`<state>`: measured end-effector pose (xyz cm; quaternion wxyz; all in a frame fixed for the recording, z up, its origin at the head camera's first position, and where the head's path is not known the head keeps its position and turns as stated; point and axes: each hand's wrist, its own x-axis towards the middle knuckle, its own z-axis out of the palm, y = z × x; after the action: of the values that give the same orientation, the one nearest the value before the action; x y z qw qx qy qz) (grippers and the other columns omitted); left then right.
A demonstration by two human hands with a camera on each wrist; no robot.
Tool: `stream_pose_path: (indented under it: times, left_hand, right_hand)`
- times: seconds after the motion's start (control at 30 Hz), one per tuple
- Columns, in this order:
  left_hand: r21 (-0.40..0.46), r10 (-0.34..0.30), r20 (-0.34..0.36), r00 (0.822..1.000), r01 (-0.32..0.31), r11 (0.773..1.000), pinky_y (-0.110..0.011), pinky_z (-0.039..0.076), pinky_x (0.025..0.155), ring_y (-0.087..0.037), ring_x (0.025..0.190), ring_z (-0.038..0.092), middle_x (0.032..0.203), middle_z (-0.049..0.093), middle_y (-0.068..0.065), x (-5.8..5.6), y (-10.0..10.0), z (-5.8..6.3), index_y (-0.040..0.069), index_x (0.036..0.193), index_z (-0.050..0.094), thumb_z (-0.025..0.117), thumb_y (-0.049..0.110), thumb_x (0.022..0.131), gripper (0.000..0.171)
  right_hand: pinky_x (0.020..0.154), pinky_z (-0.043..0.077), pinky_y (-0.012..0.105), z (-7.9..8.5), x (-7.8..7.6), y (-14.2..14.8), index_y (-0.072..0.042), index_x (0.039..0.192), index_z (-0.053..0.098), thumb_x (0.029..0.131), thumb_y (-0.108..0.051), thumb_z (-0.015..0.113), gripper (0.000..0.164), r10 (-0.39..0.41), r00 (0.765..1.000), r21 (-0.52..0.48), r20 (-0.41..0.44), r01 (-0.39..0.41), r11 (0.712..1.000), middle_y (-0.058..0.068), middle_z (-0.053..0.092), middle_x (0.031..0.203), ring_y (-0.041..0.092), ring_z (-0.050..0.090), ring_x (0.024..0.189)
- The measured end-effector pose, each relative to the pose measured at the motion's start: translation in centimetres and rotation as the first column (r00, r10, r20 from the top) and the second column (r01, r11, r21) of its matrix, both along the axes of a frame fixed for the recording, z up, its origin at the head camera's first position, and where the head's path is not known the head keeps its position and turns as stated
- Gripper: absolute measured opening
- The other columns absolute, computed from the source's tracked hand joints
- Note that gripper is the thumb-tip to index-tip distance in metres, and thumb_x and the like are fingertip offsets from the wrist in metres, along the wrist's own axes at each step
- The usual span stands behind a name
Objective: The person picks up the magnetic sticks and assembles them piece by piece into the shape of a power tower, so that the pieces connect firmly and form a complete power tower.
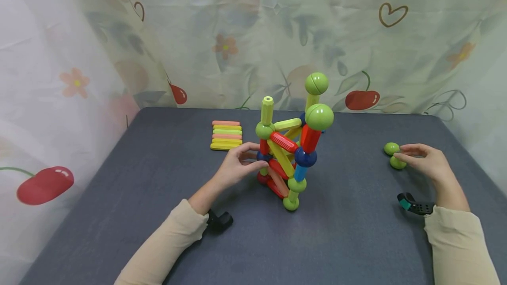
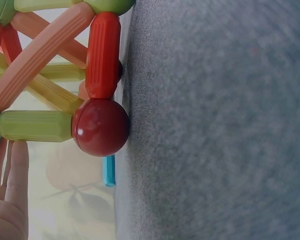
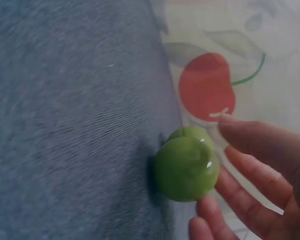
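A tower of magnetic rods and balls (image 1: 282, 155) stands on the table, in red, green, yellow, pink and blue. At its left side, my left hand (image 1: 239, 165) holds the lower part by a dark blue ball (image 1: 263, 156), thumb in front and fingers behind. The left wrist view shows the fingertips by that ball and a green rod (image 2: 35, 125) above a dark red ball (image 2: 101, 127). On the right, two green balls (image 1: 398, 162) lie together. My right hand (image 1: 429, 162) reaches to them with fingers spread; the thumb is apart from the nearer ball (image 3: 186, 169) in the right wrist view.
Several pink, yellow and green rods (image 1: 226, 136) lie in a row behind my left hand. A blue piece (image 2: 108, 171) shows behind the tower. The dark grey table (image 1: 352, 232) ends at a printed cloth (image 1: 273, 34) at the back.
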<state>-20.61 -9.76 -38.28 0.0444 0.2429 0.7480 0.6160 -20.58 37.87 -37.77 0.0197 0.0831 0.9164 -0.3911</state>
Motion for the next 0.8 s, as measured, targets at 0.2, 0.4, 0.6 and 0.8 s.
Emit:
stream_pose_path:
  times: [0.2, 0.4, 0.6, 0.8]
  left_hand:
    - [0.005, -0.002, -0.007, 1.0, 0.003, 1.0, -0.037, 0.055, 0.088, -0.032, 0.105, 0.064, 0.12, 0.061, -0.022, 0.0, 0.0, 0.0, -0.004, 0.12, 0.06, 0.07, 0.0, 0.086, 0.036]
    - [0.013, 0.007, -0.011, 1.0, -0.007, 1.0, -0.037, 0.056, 0.087, -0.031, 0.103, 0.064, 0.119, 0.061, -0.022, 0.2, 0.0, 0.2, -0.004, 0.119, 0.06, 0.07, -0.001, 0.086, 0.035]
    - [0.028, 0.028, -0.011, 1.0, -0.028, 0.999, -0.036, 0.056, 0.086, -0.033, 0.101, 0.064, 0.118, 0.061, -0.021, 0.5, 0.4, 0.1, -0.004, 0.117, 0.06, 0.07, 0.0, 0.086, 0.034]
    - [0.024, 0.062, -0.035, 0.997, -0.061, 0.998, -0.035, 0.057, 0.084, -0.032, 0.097, 0.066, 0.113, 0.062, -0.02, 0.9, 0.8, 0.2, -0.003, 0.113, 0.059, 0.071, 0.0, 0.085, 0.031]
  right_hand:
    - [0.065, 0.049, 0.02, -0.6, -0.1, 0.1, 0.011, 0.127, 0.05, 0.09, -0.038, 0.067, 0.064, 0.065, 0.996, 0.064, 0.061, -0.069, 0.996, -0.016, 0.055, 0.089, -0.006, 0.049, 0.078]
    - [0.066, 0.053, 0.019, 0.7, 0.0, -1.4, 0.013, 0.128, 0.047, 0.092, -0.034, 0.065, 0.062, 0.135, 0.988, 0.045, 0.07, -0.138, 0.989, 0.015, 0.061, 0.109, -0.013, 0.049, 0.073]
    - [0.07, 0.052, 0.019, 4.7, 0.8, -4.9, -0.007, 0.126, 0.054, 0.095, -0.034, 0.062, 0.042, 0.187, 0.981, -0.04, -0.056, -0.19, 0.981, -0.016, 0.057, 0.101, -0.011, 0.056, 0.079]
    - [0.07, 0.051, 0.013, 9.5, 2.4, -8.8, -0.022, 0.119, 0.059, 0.095, -0.015, 0.061, 0.024, 0.181, 0.934, -0.236, -0.308, -0.259, 0.936, -0.022, 0.06, 0.103, -0.006, 0.065, 0.082]
